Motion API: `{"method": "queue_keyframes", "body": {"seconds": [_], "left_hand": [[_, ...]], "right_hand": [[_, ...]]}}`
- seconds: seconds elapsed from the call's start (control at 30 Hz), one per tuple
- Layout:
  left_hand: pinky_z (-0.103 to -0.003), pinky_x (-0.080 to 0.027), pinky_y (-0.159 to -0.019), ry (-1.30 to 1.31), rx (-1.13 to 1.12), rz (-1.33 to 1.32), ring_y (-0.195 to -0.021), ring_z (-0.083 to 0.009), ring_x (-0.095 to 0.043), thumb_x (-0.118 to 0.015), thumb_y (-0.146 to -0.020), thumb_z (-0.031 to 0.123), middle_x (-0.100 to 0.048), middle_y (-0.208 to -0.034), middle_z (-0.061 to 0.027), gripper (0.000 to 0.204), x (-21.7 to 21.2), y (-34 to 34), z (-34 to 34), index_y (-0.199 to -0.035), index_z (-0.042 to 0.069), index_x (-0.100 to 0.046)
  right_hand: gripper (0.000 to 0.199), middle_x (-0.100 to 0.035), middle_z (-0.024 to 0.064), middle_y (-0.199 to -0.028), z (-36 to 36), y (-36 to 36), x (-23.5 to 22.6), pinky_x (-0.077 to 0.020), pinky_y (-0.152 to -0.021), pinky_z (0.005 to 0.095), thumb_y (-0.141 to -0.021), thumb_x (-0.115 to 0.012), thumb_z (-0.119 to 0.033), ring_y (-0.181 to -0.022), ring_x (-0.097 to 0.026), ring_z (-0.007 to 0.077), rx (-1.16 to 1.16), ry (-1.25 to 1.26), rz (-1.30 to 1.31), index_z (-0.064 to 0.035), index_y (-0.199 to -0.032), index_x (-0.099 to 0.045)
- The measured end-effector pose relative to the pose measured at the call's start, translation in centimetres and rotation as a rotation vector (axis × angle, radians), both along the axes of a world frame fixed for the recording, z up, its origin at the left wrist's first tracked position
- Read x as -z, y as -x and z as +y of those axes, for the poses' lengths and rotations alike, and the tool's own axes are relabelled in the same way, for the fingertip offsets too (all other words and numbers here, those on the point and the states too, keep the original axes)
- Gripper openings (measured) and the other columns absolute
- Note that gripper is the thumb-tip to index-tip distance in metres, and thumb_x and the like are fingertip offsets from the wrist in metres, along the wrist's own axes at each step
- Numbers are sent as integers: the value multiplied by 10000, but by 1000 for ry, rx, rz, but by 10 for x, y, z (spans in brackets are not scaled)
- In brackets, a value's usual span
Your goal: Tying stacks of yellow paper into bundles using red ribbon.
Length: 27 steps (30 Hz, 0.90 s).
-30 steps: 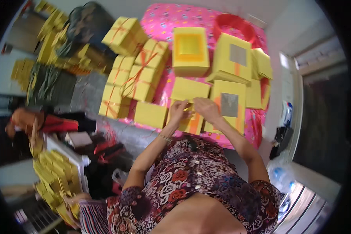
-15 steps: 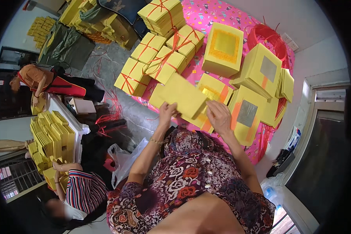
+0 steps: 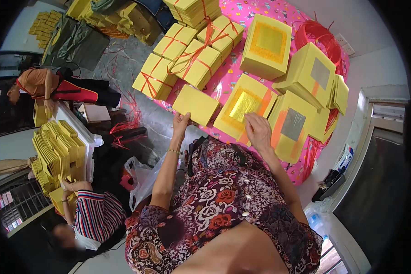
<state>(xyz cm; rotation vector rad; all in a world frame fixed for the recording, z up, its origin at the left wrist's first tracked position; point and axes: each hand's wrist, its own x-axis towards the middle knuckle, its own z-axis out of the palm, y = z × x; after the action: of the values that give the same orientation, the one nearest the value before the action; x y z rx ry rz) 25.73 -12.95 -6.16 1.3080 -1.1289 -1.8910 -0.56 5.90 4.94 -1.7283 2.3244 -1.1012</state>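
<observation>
A low stack of plain yellow paper (image 3: 196, 104) lies at the table's near left side. My left hand (image 3: 181, 123) is closed on its near edge, thumb and fingers pinched there. To its right lies a stack of yellow paper with a gold foil square (image 3: 245, 106) and an orange band. My right hand (image 3: 259, 131) is over this stack's right part, fingers bent and together, fingertips at the foil; anything in them is hidden. Just right of that hand sits a yellow paper stack with a silver foil square (image 3: 293, 124).
Bundles tied with red strips (image 3: 157, 77) stand at the back left of the pink patterned cloth (image 3: 230, 68). Behind are a taller gold-foil stack (image 3: 266, 45) and a coil of red strips (image 3: 318, 39). Two people work at a white table (image 3: 80, 137) on the left, beside yellow stacks.
The yellow paper raised and tilted between my hands now lies flat on the left stack. My right hand has let go of it and is over the gold-foil stack. The view has shifted slightly.
</observation>
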Motion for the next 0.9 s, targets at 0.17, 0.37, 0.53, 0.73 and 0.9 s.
{"method": "queue_keyframes", "body": {"seconds": [0.17, 0.37, 0.53, 0.73, 0.9], "left_hand": [[-278, -585, -615, -3, -17, -20, -730, -144, -683, -644, -932, 151, -689, -913, -57, 255, 12, 5, -6, -1142, 44, -546], [-288, -577, -588, 16, -41, -57, -675, -141, -666, -646, -920, 107, -677, -842, -60, 225, 16, 7, -6, -1091, 13, -535], [-282, -560, -581, 38, -61, -109, -637, -114, -629, -668, -900, 80, -644, -774, -29, 233, 18, 10, -4, -1063, 6, -518], [-271, -537, -538, 77, -78, -116, -587, -103, -610, -686, -903, 152, -632, -710, -14, 205, 17, 11, -2, -996, 39, -543], [-257, -509, -520, 89, -85, -143, -540, -86, -564, -691, -898, 155, -591, -655, 4, 197, 26, 9, -3, -970, 41, -548]], "right_hand": [[182, -691, 112, -1007, 4, 1, 6, -500, -862, 397, -841, -650, -54, -980, -656, 283, 7, -41, -16, -30, -1017, -687], [206, -681, 111, -1044, 9, 0, 13, -489, -886, 400, -849, -632, -57, -1044, -641, 283, 12, -76, -12, -33, -1049, -673], [206, -673, 108, -1068, 10, 1, 16, -484, -901, 400, -851, -625, -60, -1070, -631, 283, 7, -88, -42, -37, -1051, -671], [212, -664, 109, -1080, 10, -1, 17, -483, -905, 403, -841, -628, -58, -1077, -625, 287, 7, -91, -40, -39, -1048, -670], [215, -660, 110, -1083, 11, 0, 17, -484, -904, 404, -837, -628, -55, -1079, -622, 291, 8, -96, -46, -38, -1047, -669]]}}
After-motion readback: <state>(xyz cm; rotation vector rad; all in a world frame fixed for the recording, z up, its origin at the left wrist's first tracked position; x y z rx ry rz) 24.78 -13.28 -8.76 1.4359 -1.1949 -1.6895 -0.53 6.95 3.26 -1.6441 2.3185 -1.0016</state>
